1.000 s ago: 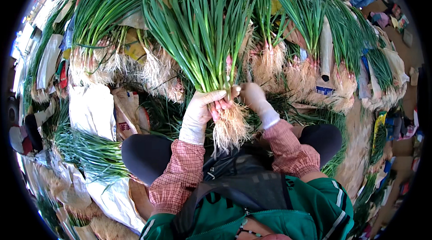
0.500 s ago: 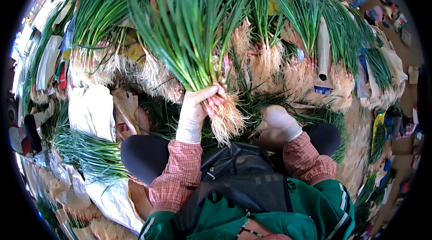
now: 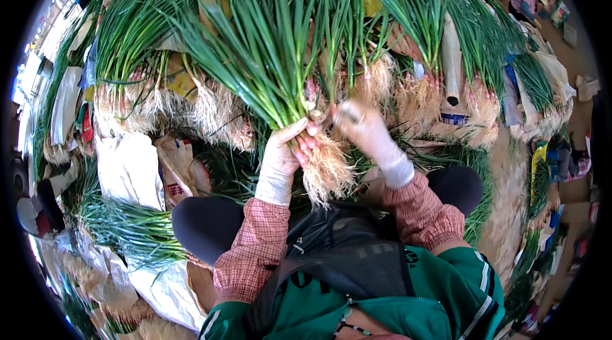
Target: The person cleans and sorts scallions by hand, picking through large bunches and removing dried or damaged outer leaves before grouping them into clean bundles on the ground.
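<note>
My left hand [image 3: 282,156], in a pale glove, grips a thick bunch of green onions [image 3: 274,53] just above its pale roots [image 3: 325,171]. The green leaves fan up and away from me. My right hand [image 3: 366,133], also gloved, is raised against the right side of the bunch at the stems, slightly blurred. Whether it holds a strand is unclear. Both sleeves are red check.
Bundled green onions with pale roots [image 3: 204,107] lie piled all around in front. More loose green onions [image 3: 127,231] lie at my left knee beside white bags [image 3: 131,168]. A cardboard tube [image 3: 451,66] stands at the right. Clutter covers the ground at the far right.
My right hand dropped from the bunch toward my lap, then rose back to the stems. The left hand kept hold and tilted the bunch a little to the left.
</note>
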Demonstrator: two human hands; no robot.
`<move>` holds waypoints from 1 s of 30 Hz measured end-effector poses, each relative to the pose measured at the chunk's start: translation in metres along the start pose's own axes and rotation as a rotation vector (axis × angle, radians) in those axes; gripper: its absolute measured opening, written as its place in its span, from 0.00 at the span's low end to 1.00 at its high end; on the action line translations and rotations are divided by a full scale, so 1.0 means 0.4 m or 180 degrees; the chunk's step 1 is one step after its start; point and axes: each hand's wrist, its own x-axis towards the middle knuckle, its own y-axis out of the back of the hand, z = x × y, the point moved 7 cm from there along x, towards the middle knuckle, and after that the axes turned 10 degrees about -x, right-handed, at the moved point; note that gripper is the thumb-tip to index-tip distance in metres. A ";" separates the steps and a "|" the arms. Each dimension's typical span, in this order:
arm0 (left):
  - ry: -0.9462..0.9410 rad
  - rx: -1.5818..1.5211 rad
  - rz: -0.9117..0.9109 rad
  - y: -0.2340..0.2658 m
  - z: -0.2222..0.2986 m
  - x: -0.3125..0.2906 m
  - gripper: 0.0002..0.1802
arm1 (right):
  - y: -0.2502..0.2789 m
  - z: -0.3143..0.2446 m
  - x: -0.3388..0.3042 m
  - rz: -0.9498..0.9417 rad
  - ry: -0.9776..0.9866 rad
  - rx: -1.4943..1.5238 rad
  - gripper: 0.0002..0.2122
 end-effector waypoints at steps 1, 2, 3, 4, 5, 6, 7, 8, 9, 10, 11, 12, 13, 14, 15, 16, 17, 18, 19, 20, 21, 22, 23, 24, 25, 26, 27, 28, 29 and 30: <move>0.0045 0.0059 -0.0026 0.010 -0.004 0.000 0.14 | -0.041 -0.023 -0.037 -0.0615 -0.0422 0.0657 0.08; -0.0047 -0.0097 0.0008 -0.011 -0.004 -0.003 0.13 | -0.055 -0.038 -0.052 -0.0351 -0.0136 0.1046 0.12; -0.0142 -0.0252 0.0040 -0.033 -0.005 -0.008 0.13 | -0.074 0.007 -0.060 -0.0479 -0.0745 0.1338 0.12; -0.0129 -0.0450 -0.0198 -0.047 -0.001 -0.012 0.12 | -0.073 0.036 -0.052 -0.0600 -0.1344 0.1620 0.13; -0.0180 -0.0322 0.0011 -0.021 -0.001 -0.008 0.13 | -0.073 0.054 -0.043 -0.0721 -0.1949 0.1886 0.14; -0.0063 0.0094 0.0013 0.002 0.008 -0.014 0.13 | -0.064 0.042 -0.006 -0.0548 -0.1972 0.1368 0.16; 0.0102 0.0506 -0.0013 0.014 0.007 -0.011 0.13 | -0.061 0.017 0.030 -0.0108 -0.1193 0.0782 0.15; 0.0257 0.0495 0.0087 0.017 -0.007 -0.014 0.13 | -0.081 0.010 0.050 -0.0062 -0.1220 0.0707 0.14; 0.0313 0.0602 0.0098 0.013 -0.010 -0.018 0.13 | -0.094 0.011 0.064 -0.0013 -0.1251 0.0631 0.14; 0.0372 0.0715 0.0101 0.006 -0.011 -0.022 0.13 | -0.117 0.036 0.066 0.0222 -0.1126 0.0451 0.12; 0.0405 0.0817 0.0108 0.006 -0.010 -0.024 0.14 | -0.151 0.041 0.060 0.0139 -0.1292 0.1136 0.09; 0.0354 0.0939 0.0138 0.011 -0.006 -0.025 0.14 | -0.172 0.053 0.047 0.0235 -0.1512 0.1939 0.08; 0.0253 0.0830 0.0084 0.013 -0.004 -0.024 0.15 | -0.196 0.056 0.029 0.0296 -0.1738 0.2749 0.09; 0.0179 0.0725 0.0007 0.005 -0.010 -0.017 0.15 | -0.234 0.066 0.006 0.0208 -0.1945 0.3820 0.08; 0.0107 0.0618 -0.0071 -0.002 -0.014 -0.012 0.15 | -0.277 0.076 -0.014 0.0120 -0.2125 0.4897 0.08; 0.0131 0.0543 -0.0111 -0.003 -0.023 -0.015 0.16 | -0.311 0.105 -0.034 0.0117 -0.2227 0.5056 0.07; 0.0142 0.0472 -0.0154 -0.004 -0.028 -0.019 0.16 | -0.351 0.138 -0.050 0.0112 -0.2315 0.5217 0.07; 0.0169 0.0395 -0.0219 -0.015 -0.035 -0.020 0.16 | -0.376 0.174 -0.065 0.0133 -0.2398 0.5365 0.07; 0.0141 0.0321 -0.0239 -0.015 -0.026 -0.029 0.17 | -0.356 0.133 -0.065 -0.0115 -0.2386 0.5973 0.07; -0.0211 -0.0109 -0.0277 -0.050 -0.021 -0.025 0.21 | -0.326 0.092 -0.065 -0.0379 -0.2415 0.6547 0.08; -0.0153 0.0050 -0.0327 -0.015 -0.013 -0.026 0.21 | -0.321 0.083 -0.088 -0.1119 -0.2094 0.4932 0.09; -0.0217 -0.0186 -0.0223 -0.032 -0.008 -0.027 0.20 | -0.316 0.078 -0.111 -0.1692 -0.1706 0.3299 0.11; -0.0286 -0.0423 -0.0117 -0.048 -0.003 -0.029 0.18 | -0.309 0.080 -0.127 -0.2137 -0.1265 0.1645 0.14; -0.0154 -0.0431 -0.0142 -0.002 -0.016 -0.027 0.18 | -0.256 0.103 -0.111 -0.1544 -0.1055 0.0255 0.14; -0.0081 -0.0431 -0.0156 0.047 -0.017 -0.029 0.18 | -0.167 0.066 -0.060 -0.0985 -0.1059 -0.0905 0.17; 0.0167 -0.0481 -0.0277 0.018 -0.035 -0.024 0.21 | -0.143 0.150 -0.031 -0.0330 -0.0469 -0.1236 0.18; 0.0137 -0.0426 -0.0262 0.028 -0.021 -0.026 0.22 | -0.047 0.140 0.003 -0.0099 -0.2274 0.0143 0.17; 0.0222 -0.0358 -0.0329 0.005 -0.037 -0.011 0.23 | -0.030 0.222 0.037 0.0319 -0.1801 -0.1216 0.16; 0.0253 -0.0287 -0.0347 0.005 -0.036 -0.010 0.23 | -0.054 0.236 0.060 0.0182 -0.1862 -0.1129 0.18; 0.0320 -0.0297 -0.0330 0.008 -0.044 -0.005 0.24 | -0.060 0.249 0.078 0.0075 -0.1937 -0.1083 0.19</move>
